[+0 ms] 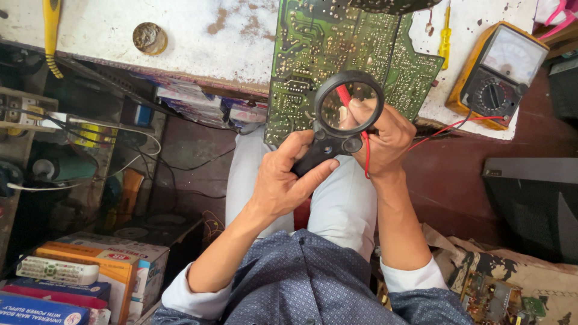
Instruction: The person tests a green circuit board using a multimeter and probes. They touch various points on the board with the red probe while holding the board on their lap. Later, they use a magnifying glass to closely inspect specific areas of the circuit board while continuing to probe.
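My left hand (288,177) grips the black handle of a round magnifying glass (349,107), held over the lower part of a green circuit board (313,48). The board hangs over the front edge of a worn white workbench (198,48). My right hand (388,138) is closed around a red test probe (343,96) whose tip shows through the lens. The probe's red lead (457,125) and a black lead run to the right to a yellow-cased analog multimeter (497,75) on the bench.
A yellow screwdriver (444,39) lies by the board, a round rusty tin (149,38) and a yellow-handled tool (52,30) at the left. Boxes and a white remote (57,271) are stacked lower left. A dark cabinet (536,204) stands right, another circuit board (490,298) below it.
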